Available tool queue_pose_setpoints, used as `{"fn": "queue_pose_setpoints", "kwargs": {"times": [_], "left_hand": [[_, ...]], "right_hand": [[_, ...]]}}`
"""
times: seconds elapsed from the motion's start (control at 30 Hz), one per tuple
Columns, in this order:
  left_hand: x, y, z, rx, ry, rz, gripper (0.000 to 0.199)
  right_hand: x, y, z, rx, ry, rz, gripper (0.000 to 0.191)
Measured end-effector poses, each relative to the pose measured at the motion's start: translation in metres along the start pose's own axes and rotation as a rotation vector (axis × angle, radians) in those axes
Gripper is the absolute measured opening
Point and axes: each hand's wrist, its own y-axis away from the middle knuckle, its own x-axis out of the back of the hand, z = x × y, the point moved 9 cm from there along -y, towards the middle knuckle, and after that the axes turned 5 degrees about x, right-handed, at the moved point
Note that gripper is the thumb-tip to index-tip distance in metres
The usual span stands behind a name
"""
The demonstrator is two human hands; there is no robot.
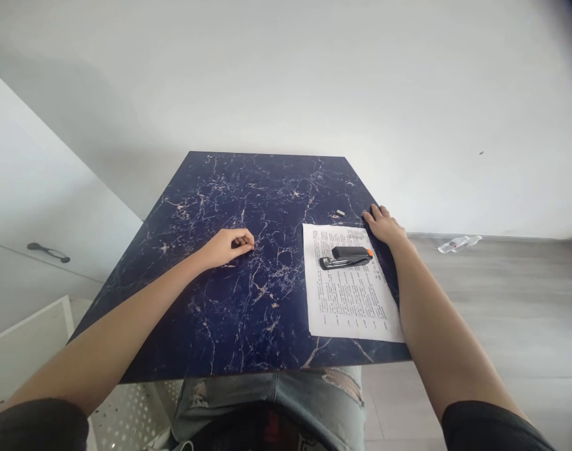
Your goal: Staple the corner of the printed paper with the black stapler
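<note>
Over the left-centre of the dark blue marbled table (220, 313) is my left hand (227, 246), its fingers curled in and the thumb close to the index fingertip. Whether anything small is inside the curl is hidden. My right hand (383, 224) lies flat at the table's right edge with fingers spread, just beyond the top corner of a printed sheet of paper (346, 319). On that sheet rests a black stapler (351, 252) with an orange tip, its upper arm apart from the base. A small pale piece, perhaps a strip of staples (341, 213), lies beyond the paper.
A white wall (276, 75) stands behind the table. To the left is a white cabinet with a black handle (48, 252), and below it a perforated white container (126, 413). Clear plastic packaging (459, 243) lies on the grey floor (511, 313) at right.
</note>
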Motion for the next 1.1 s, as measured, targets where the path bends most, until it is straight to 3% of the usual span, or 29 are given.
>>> {"fn": "queue_pose_setpoints", "kwargs": {"times": [0.77,0.87,0.97,1.03,1.1], "left_hand": [[0.001,0.000,0.000,0.001,0.008,-0.001,0.019],[-0.001,0.001,0.004,-0.002,-0.009,0.017,0.018],[0.001,0.000,0.007,0.000,-0.017,0.088,0.016],[0.016,0.000,0.002,0.019,-0.023,0.188,0.017],[0.043,0.003,-0.012,0.071,-0.116,0.327,0.019]], "right_hand": [[-0.002,0.000,-0.001,-0.022,-0.001,-0.031,0.083],[0.016,0.004,-0.013,0.061,0.023,0.082,0.079],[0.050,0.022,-0.040,0.275,-0.039,0.190,0.071],[0.060,0.041,-0.063,0.444,-0.182,0.029,0.061],[0.055,0.070,-0.093,0.662,-0.293,-0.321,0.062]]}}
